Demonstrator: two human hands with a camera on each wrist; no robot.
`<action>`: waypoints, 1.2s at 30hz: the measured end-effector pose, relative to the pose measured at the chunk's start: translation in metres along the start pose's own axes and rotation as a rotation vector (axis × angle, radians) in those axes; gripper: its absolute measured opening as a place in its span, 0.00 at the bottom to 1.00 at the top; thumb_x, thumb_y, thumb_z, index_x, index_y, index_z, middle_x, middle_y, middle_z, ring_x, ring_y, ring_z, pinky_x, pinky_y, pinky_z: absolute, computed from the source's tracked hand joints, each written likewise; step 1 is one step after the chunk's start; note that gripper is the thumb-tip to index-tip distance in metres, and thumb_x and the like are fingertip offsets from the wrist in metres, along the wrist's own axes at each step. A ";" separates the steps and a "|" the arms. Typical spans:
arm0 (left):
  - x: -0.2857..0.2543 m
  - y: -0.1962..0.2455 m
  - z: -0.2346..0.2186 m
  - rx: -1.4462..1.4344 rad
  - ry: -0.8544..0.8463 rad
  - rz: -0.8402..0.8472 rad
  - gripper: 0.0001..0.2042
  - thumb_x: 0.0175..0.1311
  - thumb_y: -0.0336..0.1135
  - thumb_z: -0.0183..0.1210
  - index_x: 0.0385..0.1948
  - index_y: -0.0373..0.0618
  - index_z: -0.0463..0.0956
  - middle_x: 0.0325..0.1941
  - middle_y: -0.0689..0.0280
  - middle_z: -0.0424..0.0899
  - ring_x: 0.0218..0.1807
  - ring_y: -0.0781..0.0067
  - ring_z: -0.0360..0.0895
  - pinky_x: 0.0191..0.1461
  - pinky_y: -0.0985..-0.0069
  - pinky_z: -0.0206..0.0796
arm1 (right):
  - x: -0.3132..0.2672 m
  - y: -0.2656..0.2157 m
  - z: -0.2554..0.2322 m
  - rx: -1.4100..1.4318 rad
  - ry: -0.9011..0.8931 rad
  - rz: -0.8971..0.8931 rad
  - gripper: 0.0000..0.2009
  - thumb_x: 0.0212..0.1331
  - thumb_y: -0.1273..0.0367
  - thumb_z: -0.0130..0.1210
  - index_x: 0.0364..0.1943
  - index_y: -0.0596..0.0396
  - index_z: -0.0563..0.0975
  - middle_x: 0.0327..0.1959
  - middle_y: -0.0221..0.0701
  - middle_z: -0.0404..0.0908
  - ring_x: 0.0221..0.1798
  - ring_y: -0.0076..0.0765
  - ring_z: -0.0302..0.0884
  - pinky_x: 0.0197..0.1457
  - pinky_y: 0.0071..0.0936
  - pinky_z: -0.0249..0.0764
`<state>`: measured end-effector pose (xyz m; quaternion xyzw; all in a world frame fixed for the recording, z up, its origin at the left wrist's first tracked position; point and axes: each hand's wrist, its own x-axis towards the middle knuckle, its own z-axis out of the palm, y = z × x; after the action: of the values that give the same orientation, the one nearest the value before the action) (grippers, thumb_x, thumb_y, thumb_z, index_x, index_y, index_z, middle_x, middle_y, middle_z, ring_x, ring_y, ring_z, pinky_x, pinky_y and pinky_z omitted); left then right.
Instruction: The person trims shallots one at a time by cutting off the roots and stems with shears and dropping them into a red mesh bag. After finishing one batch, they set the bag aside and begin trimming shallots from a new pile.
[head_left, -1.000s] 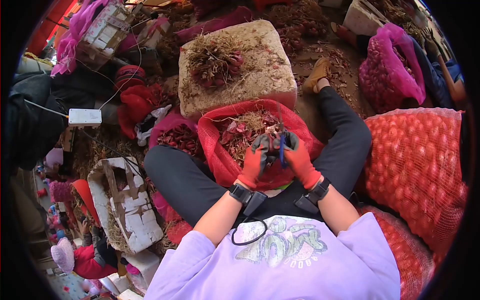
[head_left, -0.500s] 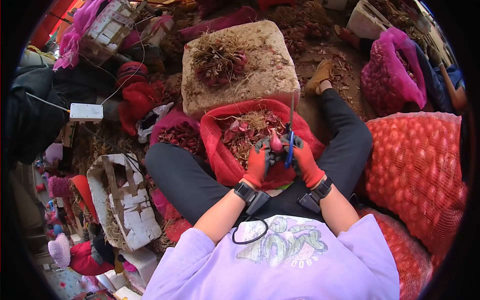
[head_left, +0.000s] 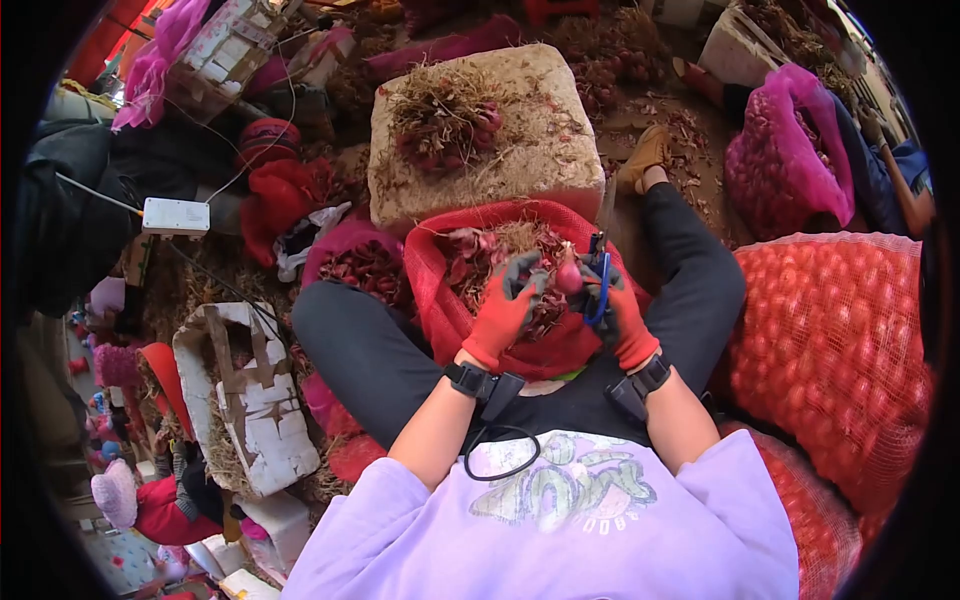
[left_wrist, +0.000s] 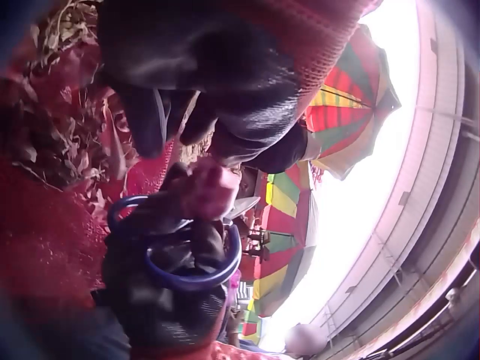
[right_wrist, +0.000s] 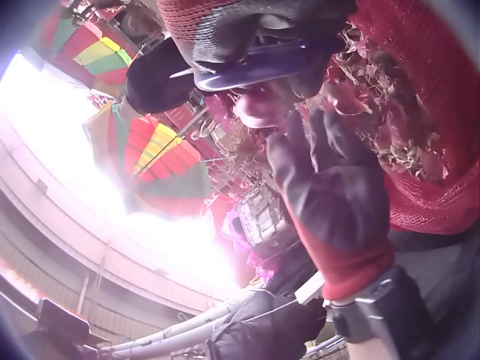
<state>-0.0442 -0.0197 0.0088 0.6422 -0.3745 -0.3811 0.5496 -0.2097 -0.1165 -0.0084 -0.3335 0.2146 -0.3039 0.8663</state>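
Both hands wear red gloves with dark grey palms, above an open red mesh sack (head_left: 440,325). My right hand (head_left: 625,315) holds blue-handled scissors (head_left: 601,290), their handle loops around its fingers in the left wrist view. A pink-red shallot (head_left: 569,277) is pinched at the fingertips of that same hand, beside the scissors. To the left, my left hand (head_left: 508,305) is apart from the shallot. Its fingers (right_wrist: 319,146) look relaxed in the right wrist view, with nothing between them. Loose shallot skins and dry stalks (head_left: 470,260) lie in the sack below.
A pale foam block (head_left: 545,130) beyond the sack carries a bunch of shallots with dry stalks (head_left: 445,125). Full red mesh sacks (head_left: 830,340) stand at the right. A pink net bag (head_left: 785,150) is farther back. At the left lies a broken white foam box (head_left: 265,440).
The hands were close together, with the shallot between them half a second ago. Now the left hand has drawn away leftward, while the right has moved slightly right with shallot and scissors.
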 end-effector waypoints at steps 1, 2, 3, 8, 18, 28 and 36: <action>0.000 0.003 -0.002 -0.134 -0.107 -0.078 0.17 0.59 0.28 0.55 0.51 0.39 0.71 0.46 0.60 0.75 0.43 0.74 0.75 0.47 0.78 0.68 | 0.003 -0.001 0.002 0.015 0.025 0.037 0.19 0.57 0.70 0.54 0.53 0.61 0.69 0.40 0.38 0.78 0.37 0.37 0.81 0.39 0.32 0.80; 0.000 0.007 -0.002 -0.269 -0.213 -0.157 0.15 0.61 0.29 0.54 0.50 0.39 0.72 0.43 0.62 0.77 0.42 0.78 0.75 0.48 0.79 0.67 | 0.005 0.001 0.004 -0.019 0.068 0.023 0.19 0.57 0.71 0.54 0.52 0.60 0.69 0.40 0.38 0.78 0.36 0.36 0.81 0.39 0.31 0.80; -0.004 0.011 0.004 -0.243 -0.151 -0.106 0.15 0.60 0.28 0.55 0.48 0.36 0.73 0.39 0.63 0.81 0.41 0.79 0.76 0.47 0.79 0.68 | 0.007 0.005 0.005 -0.053 0.110 0.010 0.18 0.56 0.71 0.54 0.52 0.60 0.69 0.39 0.37 0.78 0.36 0.35 0.81 0.38 0.30 0.80; -0.015 0.021 0.015 0.441 0.011 0.228 0.11 0.51 0.28 0.60 0.38 0.40 0.75 0.34 0.61 0.79 0.37 0.64 0.78 0.41 0.73 0.69 | -0.002 0.001 0.009 0.078 0.121 0.069 0.17 0.57 0.72 0.53 0.51 0.59 0.68 0.38 0.37 0.78 0.35 0.35 0.81 0.38 0.29 0.80; -0.012 -0.030 0.011 0.585 0.029 0.220 0.11 0.55 0.30 0.56 0.41 0.44 0.74 0.37 0.60 0.77 0.34 0.61 0.77 0.36 0.72 0.68 | -0.002 -0.007 -0.001 0.170 0.053 0.021 0.20 0.57 0.68 0.54 0.54 0.56 0.68 0.40 0.33 0.78 0.35 0.33 0.80 0.39 0.27 0.78; -0.004 0.008 0.015 -0.586 -0.083 -0.337 0.11 0.62 0.28 0.53 0.46 0.40 0.67 0.37 0.67 0.76 0.36 0.81 0.75 0.36 0.83 0.69 | 0.003 0.007 0.020 -0.557 0.116 -0.226 0.16 0.52 0.75 0.59 0.47 0.59 0.72 0.39 0.29 0.79 0.38 0.23 0.75 0.43 0.21 0.72; -0.006 -0.006 0.005 -0.187 -0.234 -0.172 0.11 0.58 0.27 0.55 0.43 0.42 0.70 0.38 0.70 0.76 0.37 0.82 0.72 0.39 0.81 0.66 | 0.006 -0.010 0.002 -0.224 0.137 0.189 0.13 0.53 0.71 0.60 0.42 0.58 0.75 0.35 0.27 0.79 0.35 0.21 0.75 0.40 0.19 0.72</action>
<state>-0.0511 -0.0160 0.0029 0.5692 -0.3426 -0.5319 0.5251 -0.2080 -0.1257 -0.0015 -0.3851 0.3359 -0.2173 0.8316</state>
